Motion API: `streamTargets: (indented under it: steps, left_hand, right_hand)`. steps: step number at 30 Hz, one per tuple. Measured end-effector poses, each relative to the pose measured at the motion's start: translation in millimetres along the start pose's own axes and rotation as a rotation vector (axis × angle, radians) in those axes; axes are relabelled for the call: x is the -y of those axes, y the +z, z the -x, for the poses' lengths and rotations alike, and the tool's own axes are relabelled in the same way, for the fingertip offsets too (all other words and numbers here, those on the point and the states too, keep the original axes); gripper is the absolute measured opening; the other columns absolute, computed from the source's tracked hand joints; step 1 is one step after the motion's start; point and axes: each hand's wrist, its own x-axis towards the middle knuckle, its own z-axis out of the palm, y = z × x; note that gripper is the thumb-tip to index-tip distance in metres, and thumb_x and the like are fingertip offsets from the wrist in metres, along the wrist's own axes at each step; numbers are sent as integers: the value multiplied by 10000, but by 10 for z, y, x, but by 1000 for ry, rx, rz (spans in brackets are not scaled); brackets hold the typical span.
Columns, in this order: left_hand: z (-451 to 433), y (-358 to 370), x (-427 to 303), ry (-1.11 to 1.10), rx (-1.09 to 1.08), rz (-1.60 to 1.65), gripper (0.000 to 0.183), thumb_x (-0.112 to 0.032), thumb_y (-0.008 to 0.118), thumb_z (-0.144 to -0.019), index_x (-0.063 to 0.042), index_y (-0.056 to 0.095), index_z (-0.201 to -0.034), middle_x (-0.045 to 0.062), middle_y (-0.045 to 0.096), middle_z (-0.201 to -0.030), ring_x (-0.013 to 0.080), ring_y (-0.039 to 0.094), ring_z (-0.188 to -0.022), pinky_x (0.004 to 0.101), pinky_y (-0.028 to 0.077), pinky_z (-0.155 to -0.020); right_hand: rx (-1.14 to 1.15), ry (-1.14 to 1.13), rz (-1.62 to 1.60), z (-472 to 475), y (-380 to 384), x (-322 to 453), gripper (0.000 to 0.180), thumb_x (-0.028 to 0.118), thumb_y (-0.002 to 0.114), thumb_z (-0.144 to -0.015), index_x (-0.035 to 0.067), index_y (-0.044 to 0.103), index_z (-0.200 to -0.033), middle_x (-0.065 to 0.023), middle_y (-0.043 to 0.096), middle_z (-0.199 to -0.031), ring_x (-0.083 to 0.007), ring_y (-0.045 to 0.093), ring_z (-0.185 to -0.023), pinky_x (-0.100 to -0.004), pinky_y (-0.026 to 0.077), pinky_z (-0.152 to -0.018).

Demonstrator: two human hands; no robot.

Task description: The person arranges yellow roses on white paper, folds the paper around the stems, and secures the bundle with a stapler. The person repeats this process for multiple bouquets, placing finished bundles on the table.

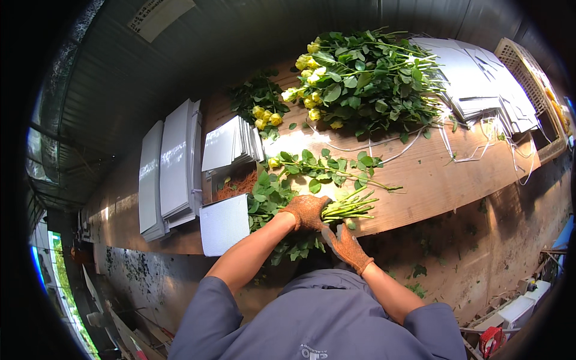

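Observation:
My left hand, in an orange work glove, is closed around a bundle of rose stems near the table's front edge. The cut stem ends point right, and the leaves spread left over a corrugated white sheet. Just below the bundle, my right hand, also gloved, has thumb and fingers apart; whether it touches the stems is unclear. Beyond them lies a single yellow rose with its leafy stem pointing right. Orange-red ties or shreds fill a box beside the leaves.
A large pile of yellow roses lies at the back, with a smaller bunch to its left. White cardboard sheets stand at left; more sheets and white strapping lie right, beside a plastic crate.

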Motion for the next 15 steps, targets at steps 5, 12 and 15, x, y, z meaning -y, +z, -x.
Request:
streamTargets:
  steps: [5,12,15]
  left_hand:
    - [-40,-78,-49,-15,13,-7,733,-475,803,-656,-58,582,-1217,237,704,-1032,425,676,-993,498,540,-853]
    - [-177,-24,122,61,30,86,751,-456,817,-681,-99,562,-1291,240,705,-1008,430,671,-980,501,524,-821]
    - [-161,-52,109,128,78,110,755,-456,818,-681,-118,570,-1309,237,707,-1019,415,673,-974,487,528,-827]
  right_hand:
    - [568,-256,231,-9,-663,1069,389,382,622,-948,0,592,-1019,-273,647,-969,-447,634,-937,-529,501,-822]
    - [1057,-483,502,-760,-1276,1395,405,370,538,-944,-3,681,-879,-247,679,-842,-418,664,-836,-506,521,-816]
    - [984,-555,502,-937,-1428,1506,371,377,535,-956,29,658,-910,-232,662,-790,-424,648,-782,-509,517,-768]
